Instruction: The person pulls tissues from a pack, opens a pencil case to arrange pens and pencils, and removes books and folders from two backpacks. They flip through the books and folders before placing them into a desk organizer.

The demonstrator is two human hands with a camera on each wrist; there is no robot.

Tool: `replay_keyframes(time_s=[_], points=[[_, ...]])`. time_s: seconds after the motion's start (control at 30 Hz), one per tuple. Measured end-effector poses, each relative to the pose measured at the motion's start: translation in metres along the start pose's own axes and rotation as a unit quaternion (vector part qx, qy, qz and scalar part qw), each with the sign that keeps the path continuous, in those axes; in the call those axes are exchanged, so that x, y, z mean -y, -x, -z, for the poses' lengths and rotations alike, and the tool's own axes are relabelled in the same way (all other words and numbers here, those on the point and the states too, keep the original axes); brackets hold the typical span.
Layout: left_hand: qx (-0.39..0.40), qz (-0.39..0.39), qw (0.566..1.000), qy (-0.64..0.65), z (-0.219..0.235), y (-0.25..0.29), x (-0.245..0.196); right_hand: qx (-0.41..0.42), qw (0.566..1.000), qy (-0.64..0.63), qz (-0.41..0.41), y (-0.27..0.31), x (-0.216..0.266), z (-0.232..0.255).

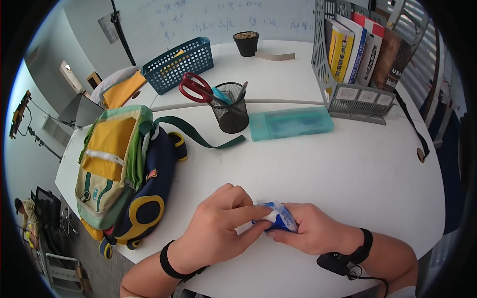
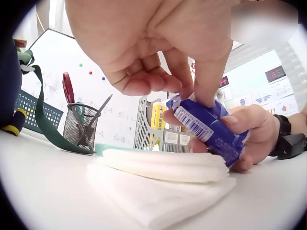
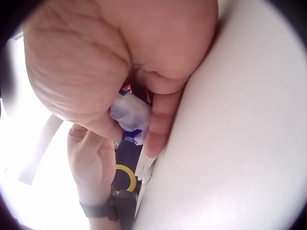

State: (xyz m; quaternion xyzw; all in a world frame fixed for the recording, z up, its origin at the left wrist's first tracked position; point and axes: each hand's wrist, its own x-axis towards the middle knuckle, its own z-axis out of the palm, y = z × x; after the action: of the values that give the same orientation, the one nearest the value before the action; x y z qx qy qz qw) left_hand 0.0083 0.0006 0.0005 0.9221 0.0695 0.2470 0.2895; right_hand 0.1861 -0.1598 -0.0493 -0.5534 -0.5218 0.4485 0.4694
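Observation:
A small blue-and-white tissue pack (image 1: 285,221) is held just above the table's front part. My right hand (image 1: 318,229) grips its right end between thumb and fingers. From the left, my left hand (image 1: 216,228) reaches over, its thumb and index finger pinching at the white opening of the pack. The left wrist view shows the pack's barcode side (image 2: 194,122), with left fingertips at its top edge. Below it, a folded white tissue (image 2: 163,167) lies on the table; in the head view the left hand mostly hides it.
A green, yellow and navy backpack (image 1: 124,174) lies at the left, its dark green strap (image 1: 198,136) reaching toward a mesh pen cup (image 1: 233,116) with red-handled scissors. Beyond are a teal pencil case (image 1: 293,123), a blue basket (image 1: 179,69), a plant pot (image 1: 246,45) and a book rack (image 1: 357,102).

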Motion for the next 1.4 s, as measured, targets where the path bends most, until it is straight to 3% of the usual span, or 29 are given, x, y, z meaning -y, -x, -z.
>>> replay_keyframes(time_s=[0.13, 0.27, 0.37, 0.47, 0.57, 0.63, 0.73, 0.77, 0.83, 0.87, 0.97, 1.07, 1.2, 1.27, 1.33, 1.4], points=[[0.011, -0.009, 1.0, 0.026, 0.003, -0.001, 0.005, 0.01, 0.998, 0.067, 0.002, -0.001, 0.012, 0.005], [-0.001, -0.009, 1.0, 0.028, 0.009, -0.004, 0.005, -0.002, 0.997, -0.036, -0.075, -0.002, 0.006, 0.001], [0.007, 0.052, 0.998, 0.035, 0.009, -0.003, 0.002, 0.001, 0.993, -0.064, -0.102, -0.003, 0.007, 0.002], [-0.025, 0.043, 0.996, 0.075, 0.007, -0.001, 0.006, 0.008, 0.99, -0.071, -0.117, -0.003, 0.008, 0.003], [-0.045, -0.033, 0.998, 0.043, 0.011, -0.002, 0.006, 0.023, 0.986, -0.076, -0.147, -0.002, 0.009, 0.008], [-0.056, 0.09, 0.979, 0.176, 0.005, 0.003, 0.007, 0.033, 0.983, -0.081, -0.162, -0.002, 0.009, 0.01], [-0.033, 0.127, 0.975, 0.178, 0.01, 0.0, 0.003, 0.0, 0.976, -0.155, -0.15, -0.002, 0.004, 0.008], [-0.03, 0.129, 0.975, 0.179, 0.011, -0.002, 0.005, 0.005, 0.983, -0.127, -0.131, -0.002, 0.004, 0.008], [0.032, 0.018, 0.991, 0.13, 0.013, -0.005, 0.01, 0.009, 0.989, -0.096, -0.113, 0.0, 0.003, 0.007], [0.029, 0.016, 0.991, 0.13, 0.013, -0.005, 0.01, 0.006, 0.987, -0.107, -0.122, 0.0, 0.001, 0.007], [0.025, 0.151, 0.952, 0.265, 0.013, -0.001, 0.009, 0.005, 0.98, -0.142, -0.139, 0.0, 0.007, 0.008], [0.028, 0.138, 0.94, 0.312, 0.014, -0.002, 0.012, 0.005, 0.973, -0.177, -0.148, -0.001, 0.006, 0.01], [-0.007, 0.086, 0.962, 0.259, 0.015, -0.002, 0.012, 0.037, 0.966, -0.208, -0.149, -0.002, 0.007, 0.016], [-0.016, -0.012, 0.988, 0.155, 0.015, 0.002, 0.019, 0.045, 0.97, -0.19, -0.148, -0.003, 0.003, 0.016], [-0.039, 0.001, 0.988, 0.149, 0.012, 0.001, 0.014, 0.051, 0.972, -0.174, -0.148, -0.003, 0.0, 0.015], [-0.047, -0.012, 0.998, 0.05, 0.012, 0.002, 0.013, 0.035, 0.975, -0.173, -0.137, -0.003, 0.001, 0.012]])
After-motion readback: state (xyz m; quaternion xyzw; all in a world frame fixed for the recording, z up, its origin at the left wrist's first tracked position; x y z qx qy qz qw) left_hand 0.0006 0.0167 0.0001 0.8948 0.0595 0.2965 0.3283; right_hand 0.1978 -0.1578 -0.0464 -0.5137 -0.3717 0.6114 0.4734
